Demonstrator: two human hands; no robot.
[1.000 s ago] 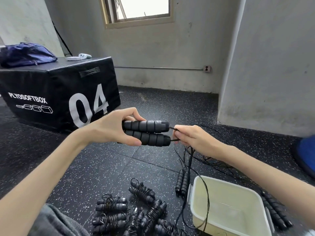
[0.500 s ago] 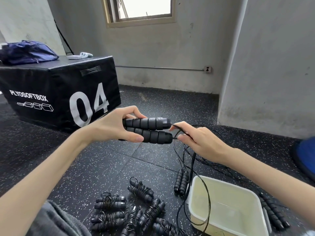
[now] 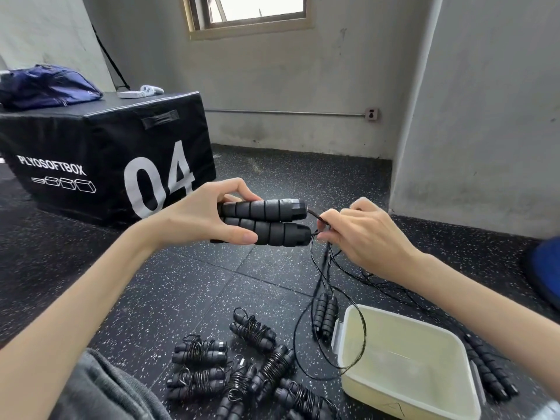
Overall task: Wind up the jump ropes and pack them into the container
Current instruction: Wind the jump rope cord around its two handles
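My left hand [image 3: 200, 216] grips two black ribbed foam jump rope handles [image 3: 266, 221], held side by side and level above the floor. Right at the handles' ends, my right hand [image 3: 360, 234] pinches the thin black rope [image 3: 328, 277], which hangs down in loops over the corner of the pale plastic container [image 3: 406, 392]. The container looks empty apart from that loop. Several wound jump ropes [image 3: 251, 368] lie bundled on the floor in front of me, left of the container. An unwound pair of handles [image 3: 325, 315] lies beside the container's far corner.
A black plyo box marked 04 [image 3: 100, 159] stands at the left, with a blue bag [image 3: 45, 86] on top. More loose handles [image 3: 488, 371] lie right of the container. A blue object [image 3: 545, 268] sits at the right edge. Grey walls close off the back and right.
My right hand has shifted slightly right and up at the handle ends, fingers regripping the rope. The handles stayed level in my left hand. The view drifted a little.
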